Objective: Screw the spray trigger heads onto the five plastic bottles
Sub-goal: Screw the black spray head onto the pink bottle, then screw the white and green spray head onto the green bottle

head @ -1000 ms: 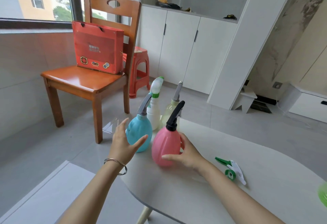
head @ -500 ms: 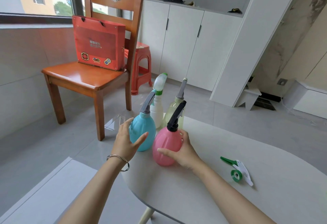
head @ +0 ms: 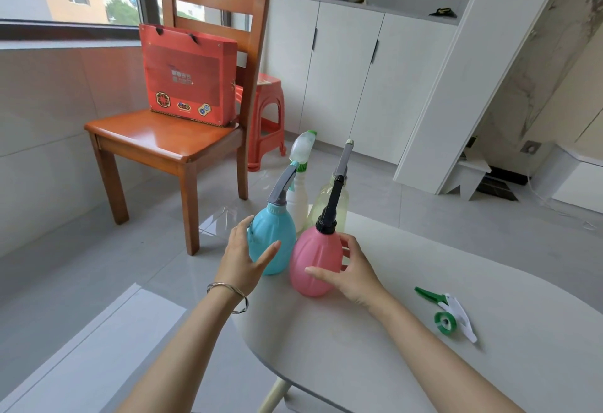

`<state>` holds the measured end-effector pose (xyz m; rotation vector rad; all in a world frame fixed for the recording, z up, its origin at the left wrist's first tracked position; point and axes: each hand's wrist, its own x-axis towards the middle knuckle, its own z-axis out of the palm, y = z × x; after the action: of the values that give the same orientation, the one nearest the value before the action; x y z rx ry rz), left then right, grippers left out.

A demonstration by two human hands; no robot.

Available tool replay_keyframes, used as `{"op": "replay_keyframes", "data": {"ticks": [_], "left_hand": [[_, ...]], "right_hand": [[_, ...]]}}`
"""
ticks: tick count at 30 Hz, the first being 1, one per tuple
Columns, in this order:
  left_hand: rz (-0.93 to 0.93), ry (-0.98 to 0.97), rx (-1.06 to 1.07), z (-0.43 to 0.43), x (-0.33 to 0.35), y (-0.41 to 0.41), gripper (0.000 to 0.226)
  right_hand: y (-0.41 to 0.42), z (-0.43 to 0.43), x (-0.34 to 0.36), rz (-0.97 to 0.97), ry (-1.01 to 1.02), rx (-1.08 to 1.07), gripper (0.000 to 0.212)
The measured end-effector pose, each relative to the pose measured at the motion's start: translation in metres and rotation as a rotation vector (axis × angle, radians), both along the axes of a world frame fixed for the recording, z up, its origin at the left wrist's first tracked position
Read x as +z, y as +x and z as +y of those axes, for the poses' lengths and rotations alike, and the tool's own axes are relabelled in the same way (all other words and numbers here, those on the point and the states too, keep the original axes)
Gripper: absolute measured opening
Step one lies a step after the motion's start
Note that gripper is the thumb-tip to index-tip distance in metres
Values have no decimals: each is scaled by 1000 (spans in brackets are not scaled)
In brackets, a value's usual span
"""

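Several bottles with trigger heads stand at the far left end of the white table (head: 391, 363). The blue bottle (head: 275, 233) has a grey head, the pink bottle (head: 313, 259) a black one. Behind them are a white bottle (head: 298, 208) with a white-green head and a pale clear bottle (head: 326, 200) with a grey head. My left hand (head: 243, 259) rests on the blue bottle's left side with its fingers spread. My right hand (head: 352, 274) holds the pink bottle, thumb in front and fingers round its right side. A loose green-and-white trigger head (head: 453, 314) lies on the table to the right.
A wooden chair (head: 163, 138) with a red paper bag (head: 189, 76) stands on the tiled floor beyond the table's left edge. Behind it are a red plastic stool (head: 266, 119) and white cabinets (head: 342, 79).
My head has tilted, so the scene sits lower in view. My right fingers have slid a little higher on the pink bottle. The left hand stays against the blue bottle.
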<state>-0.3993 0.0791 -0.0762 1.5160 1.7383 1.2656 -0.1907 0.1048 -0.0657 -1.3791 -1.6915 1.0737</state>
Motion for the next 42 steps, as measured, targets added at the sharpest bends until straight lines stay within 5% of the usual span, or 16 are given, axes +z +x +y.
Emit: {"op": "replay_keyframes", "data": {"ticks": [10,19,24,33,38,42], "left_hand": [[13,4,58,-5,4,2,77],[-36,342,199,-42,39,22,63],[83,459,62,-63,49,81,52],[308,349,-375,-63,37,226,80],[334,227,-496,-44,28,308,92],[357,185,-579,-38,17,362,93]], "right_hand": [[-1,-6,-1,11,29,6,82],[52,-36,34,66,195,-50,77],[126,-64,57,-2,315,-113,58],[269,-106,67,-360,707,-481,58],[341,-120,49,-323,817,-740,54],[383,-121,28,-157,730,-879,81]]}}
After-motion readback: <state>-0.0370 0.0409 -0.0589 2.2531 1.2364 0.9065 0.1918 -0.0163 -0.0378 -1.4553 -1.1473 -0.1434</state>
